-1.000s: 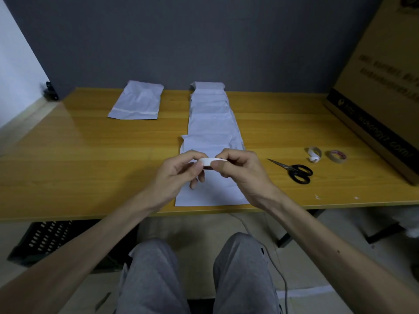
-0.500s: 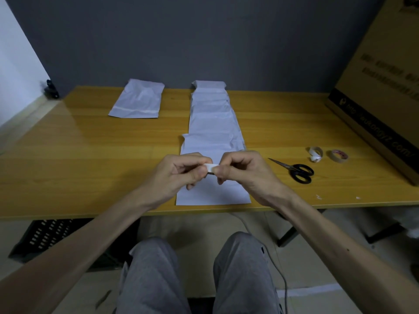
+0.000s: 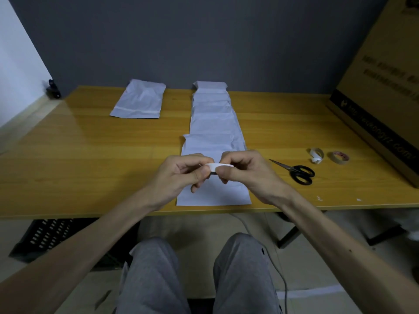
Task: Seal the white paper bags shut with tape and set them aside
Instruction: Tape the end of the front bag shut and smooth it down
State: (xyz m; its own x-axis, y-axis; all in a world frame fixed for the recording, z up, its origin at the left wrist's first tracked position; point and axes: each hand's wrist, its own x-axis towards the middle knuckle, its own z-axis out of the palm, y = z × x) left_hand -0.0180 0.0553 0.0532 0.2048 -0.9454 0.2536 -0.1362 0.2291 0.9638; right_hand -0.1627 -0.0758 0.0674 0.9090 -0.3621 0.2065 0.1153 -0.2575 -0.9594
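A row of several overlapping white paper bags (image 3: pixel 213 123) runs down the middle of the wooden table (image 3: pixel 79 159) toward me. One more white bag (image 3: pixel 139 99) with a strip of tape across it lies apart at the back left. Above the nearest bag, my left hand (image 3: pixel 183 174) and my right hand (image 3: pixel 247 173) both pinch a white roll of tape (image 3: pixel 220 167) between fingers and thumbs. Most of the roll is hidden by my fingers.
Black-handled scissors (image 3: pixel 294 172) lie right of my hands. Beyond them sit a small white tape scrap (image 3: pixel 317 155) and a brown tape roll (image 3: pixel 339 157). A large cardboard box (image 3: pixel 385 87) leans at the right. A black crate (image 3: pixel 45 236) stands under the table.
My hands drew together half a second ago and have now parted slightly, showing more of the white tape between them. The bags have not moved.
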